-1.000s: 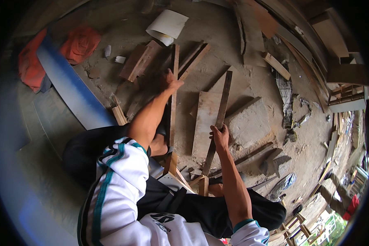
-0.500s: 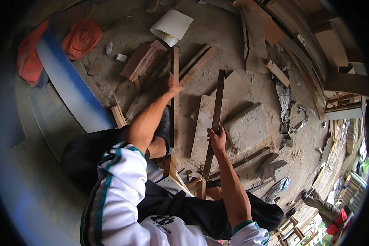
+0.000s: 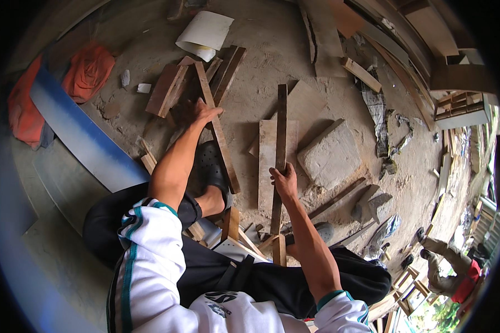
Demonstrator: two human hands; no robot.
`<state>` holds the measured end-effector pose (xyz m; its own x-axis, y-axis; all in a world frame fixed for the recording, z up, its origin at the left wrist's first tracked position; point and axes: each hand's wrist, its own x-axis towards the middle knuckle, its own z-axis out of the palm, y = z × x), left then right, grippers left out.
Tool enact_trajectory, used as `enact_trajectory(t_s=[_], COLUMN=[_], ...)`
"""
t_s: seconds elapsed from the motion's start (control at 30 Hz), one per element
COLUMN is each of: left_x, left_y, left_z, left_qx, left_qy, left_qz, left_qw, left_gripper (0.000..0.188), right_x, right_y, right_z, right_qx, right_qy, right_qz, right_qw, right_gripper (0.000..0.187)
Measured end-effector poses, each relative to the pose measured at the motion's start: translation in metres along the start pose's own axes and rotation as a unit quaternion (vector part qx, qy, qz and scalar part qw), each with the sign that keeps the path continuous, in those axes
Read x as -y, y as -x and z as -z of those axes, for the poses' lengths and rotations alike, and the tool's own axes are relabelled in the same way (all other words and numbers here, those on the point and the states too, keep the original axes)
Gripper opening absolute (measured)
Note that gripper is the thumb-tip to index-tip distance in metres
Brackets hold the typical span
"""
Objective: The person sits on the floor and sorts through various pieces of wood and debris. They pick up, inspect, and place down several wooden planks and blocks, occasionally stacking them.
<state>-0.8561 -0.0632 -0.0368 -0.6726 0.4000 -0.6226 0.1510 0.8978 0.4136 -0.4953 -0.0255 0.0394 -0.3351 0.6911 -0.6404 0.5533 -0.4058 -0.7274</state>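
My left hand is closed on a narrow brown wooden strip, which slants across the ground beside my left shoe. The fingers are partly hidden, with the thumb lying across the strip. A second, darker wooden strip is gripped in my right hand, standing nearly in line with my view between my knees. Behind it lie a flat pale board and a thick grey slab. Beyond my left hand several short wood pieces are heaped together.
A long blue-and-white panel and orange cloth lie at the left. A curled white sheet rests at the far side. Boards and scraps line the right, where a person in red is partly visible. A short wood block lies far right.
The strip in my left hand has tilted, its far end swinging left. My right hand still grips its own strip. The whole view has shifted a little.
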Motion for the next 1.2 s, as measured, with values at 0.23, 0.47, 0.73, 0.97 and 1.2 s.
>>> enact_trajectory(t_s=[0.23, 0.47, 0.73, 0.97, 1.2], left_x=[0.002, -0.008, -0.012, -0.073, -0.075], left_y=[-0.007, 0.002, -0.022, -0.026, -0.026], left_z=[-0.011, 0.011, -0.028, -0.025, -0.031], left_qx=[-0.046, -0.035, -0.114, -0.118, -0.089], left_qy=[-0.019, 0.095, 0.137, 0.034, -0.023], left_qz=[-0.018, -0.052, -0.138, -0.182, -0.14], left_qw=[0.999, 0.994, 0.974, 0.976, 0.986], left_gripper=[0.096, 0.091, 0.093, 0.095, 0.133], right_x=[0.009, -0.019, -0.076, -0.07, -0.066], right_y=[0.027, 0.053, 0.093, 0.075, 0.044], right_z=[0.021, 0.089, 0.128, 0.106, 0.095], right_qx=[-0.045, -0.117, -0.207, -0.194, -0.193], right_qy=[-0.063, -0.057, -0.103, -0.092, -0.035], right_qz=[-0.017, 0.012, -0.027, -0.019, 0.017], right_qw=[0.997, 0.991, 0.973, 0.976, 0.98], right_gripper=[0.034, 0.033, 0.027, 0.024, 0.025])
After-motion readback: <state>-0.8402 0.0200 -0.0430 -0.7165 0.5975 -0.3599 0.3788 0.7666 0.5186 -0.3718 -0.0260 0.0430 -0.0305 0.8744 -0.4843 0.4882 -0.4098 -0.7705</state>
